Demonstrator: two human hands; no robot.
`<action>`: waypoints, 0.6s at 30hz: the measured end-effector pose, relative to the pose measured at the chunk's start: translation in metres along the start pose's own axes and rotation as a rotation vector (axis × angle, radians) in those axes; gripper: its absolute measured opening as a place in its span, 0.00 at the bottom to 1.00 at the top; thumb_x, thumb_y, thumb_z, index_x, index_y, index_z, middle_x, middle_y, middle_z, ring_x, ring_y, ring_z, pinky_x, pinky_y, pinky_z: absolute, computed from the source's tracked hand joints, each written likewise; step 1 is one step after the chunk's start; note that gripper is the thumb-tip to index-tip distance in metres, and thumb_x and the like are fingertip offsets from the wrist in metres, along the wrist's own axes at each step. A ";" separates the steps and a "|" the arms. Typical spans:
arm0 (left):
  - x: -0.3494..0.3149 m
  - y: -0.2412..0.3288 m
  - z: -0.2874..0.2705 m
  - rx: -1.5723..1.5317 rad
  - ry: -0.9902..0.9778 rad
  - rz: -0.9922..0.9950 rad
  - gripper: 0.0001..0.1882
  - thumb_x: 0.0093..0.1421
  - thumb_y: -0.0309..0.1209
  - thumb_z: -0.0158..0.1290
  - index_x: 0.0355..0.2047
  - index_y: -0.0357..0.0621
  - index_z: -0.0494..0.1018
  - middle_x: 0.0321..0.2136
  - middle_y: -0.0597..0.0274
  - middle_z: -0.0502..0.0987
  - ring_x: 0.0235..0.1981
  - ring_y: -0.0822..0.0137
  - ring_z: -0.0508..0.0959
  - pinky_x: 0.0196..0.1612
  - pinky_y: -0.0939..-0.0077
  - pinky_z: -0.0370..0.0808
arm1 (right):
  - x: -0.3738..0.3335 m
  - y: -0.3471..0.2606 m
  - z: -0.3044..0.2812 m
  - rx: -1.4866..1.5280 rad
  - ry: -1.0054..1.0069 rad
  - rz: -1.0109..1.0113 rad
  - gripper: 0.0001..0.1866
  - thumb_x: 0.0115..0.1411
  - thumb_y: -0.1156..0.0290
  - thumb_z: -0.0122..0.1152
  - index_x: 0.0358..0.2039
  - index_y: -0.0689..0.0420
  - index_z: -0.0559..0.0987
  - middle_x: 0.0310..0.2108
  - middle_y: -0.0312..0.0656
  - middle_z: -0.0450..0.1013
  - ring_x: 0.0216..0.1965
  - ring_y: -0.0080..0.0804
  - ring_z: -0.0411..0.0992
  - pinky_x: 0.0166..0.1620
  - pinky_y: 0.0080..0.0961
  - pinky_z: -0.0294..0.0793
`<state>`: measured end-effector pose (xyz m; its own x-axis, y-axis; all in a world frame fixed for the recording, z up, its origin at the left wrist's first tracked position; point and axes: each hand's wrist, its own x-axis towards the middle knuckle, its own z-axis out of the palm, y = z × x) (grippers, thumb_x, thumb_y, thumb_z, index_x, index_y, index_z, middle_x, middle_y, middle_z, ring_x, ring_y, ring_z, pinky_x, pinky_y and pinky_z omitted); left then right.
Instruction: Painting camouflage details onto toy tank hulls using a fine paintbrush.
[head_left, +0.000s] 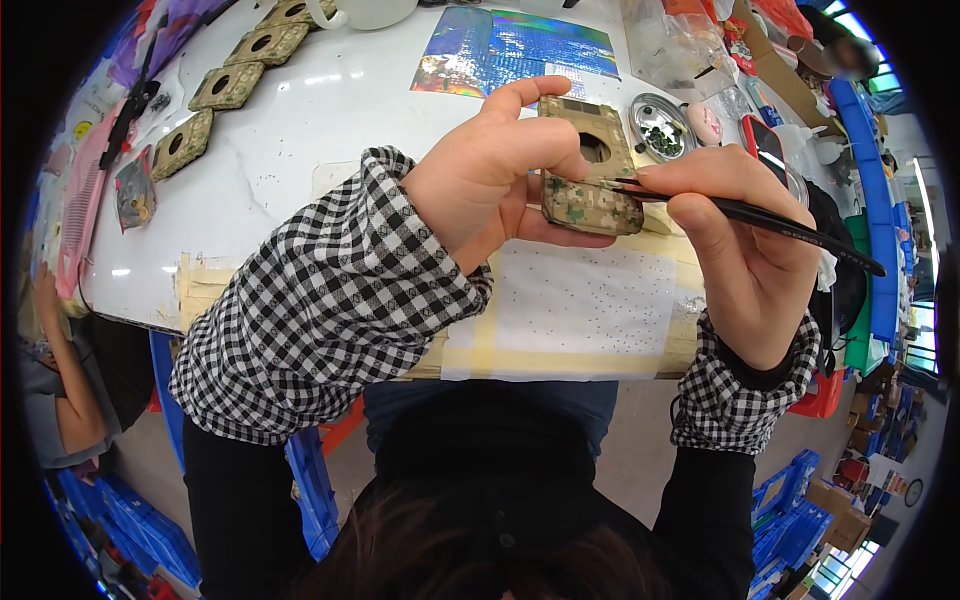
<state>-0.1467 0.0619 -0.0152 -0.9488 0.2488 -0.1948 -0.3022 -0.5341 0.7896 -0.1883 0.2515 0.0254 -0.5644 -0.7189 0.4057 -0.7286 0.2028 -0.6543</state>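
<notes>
My left hand (490, 165) grips a camouflage-patterned casing (592, 206) with a round dark hole, holding it tilted above the table. The thumb lies on its face and the fingers wrap beneath. In my right hand (750, 240) is a pair of black tweezers (770, 219), pinched between thumb and fingers. Their tips touch or nearly touch the casing just below the hole; whether they hold a small part I cannot tell. Just beyond the right hand, a round clear dish (661, 128) contains small dark green pieces. Below the casing, a white sheet (585, 310) with many tiny dark specks is taped down.
Several similar camouflage casings (181, 144) form a row at the left. Behind my hands lie a shiny holographic bag (515, 50) and a white cup (370, 10). A phone with a red edge (763, 140) is at the right. Another person's arm (70, 370) shows at far left.
</notes>
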 end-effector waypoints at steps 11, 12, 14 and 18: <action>0.000 -0.001 -0.001 -0.004 -0.013 0.011 0.35 0.54 0.29 0.44 0.61 0.43 0.43 0.51 0.50 0.65 0.47 0.59 0.73 0.50 0.53 0.72 | 0.000 0.001 0.001 0.010 0.005 -0.004 0.07 0.58 0.78 0.54 0.35 0.68 0.76 0.33 0.45 0.75 0.37 0.30 0.71 0.43 0.22 0.68; 0.000 -0.001 -0.001 -0.003 -0.013 0.010 0.35 0.54 0.29 0.44 0.61 0.43 0.43 0.51 0.50 0.65 0.47 0.59 0.73 0.50 0.53 0.72 | 0.000 0.001 0.000 0.007 0.004 -0.002 0.08 0.58 0.77 0.54 0.35 0.68 0.76 0.33 0.45 0.75 0.37 0.29 0.71 0.43 0.22 0.68; 0.001 -0.001 -0.001 -0.001 -0.013 0.008 0.35 0.54 0.29 0.43 0.61 0.43 0.43 0.51 0.50 0.65 0.47 0.59 0.73 0.50 0.53 0.72 | 0.000 0.001 0.000 0.000 0.004 0.002 0.08 0.58 0.77 0.54 0.35 0.68 0.76 0.33 0.45 0.75 0.37 0.29 0.71 0.43 0.22 0.68; -0.001 0.000 -0.001 0.005 -0.012 0.004 0.35 0.54 0.29 0.44 0.61 0.42 0.43 0.51 0.50 0.65 0.47 0.59 0.73 0.50 0.53 0.72 | -0.001 0.000 0.001 0.010 0.005 0.010 0.08 0.58 0.77 0.54 0.35 0.68 0.76 0.33 0.45 0.75 0.37 0.29 0.71 0.43 0.22 0.68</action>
<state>-0.1463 0.0609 -0.0154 -0.9486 0.2569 -0.1848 -0.2983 -0.5312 0.7930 -0.1880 0.2516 0.0247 -0.5734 -0.7134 0.4028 -0.7191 0.2028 -0.6647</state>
